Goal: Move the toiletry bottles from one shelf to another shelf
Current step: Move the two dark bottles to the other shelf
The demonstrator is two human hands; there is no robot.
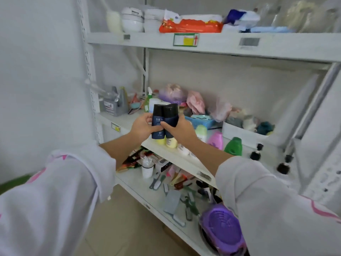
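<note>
Hands meet in front of the white metal middle shelf [162, 150]. Left hand [141, 126] curls its fingers round a dark blue plastic toiletry bottle with a black cap [157, 121], thumb across the label. Right hand [180, 127] wraps closed round a second dark blue bottle with a black cap [170, 115] at its 3 o'clock side, the two bottles touching, upright, held above the shelf's front edge. Yellow bottles [170, 142] stand just beneath at 6 o'clock; a pink bottle [215, 139] and a green bottle [234, 146] lie toward 4 o'clock.
</note>
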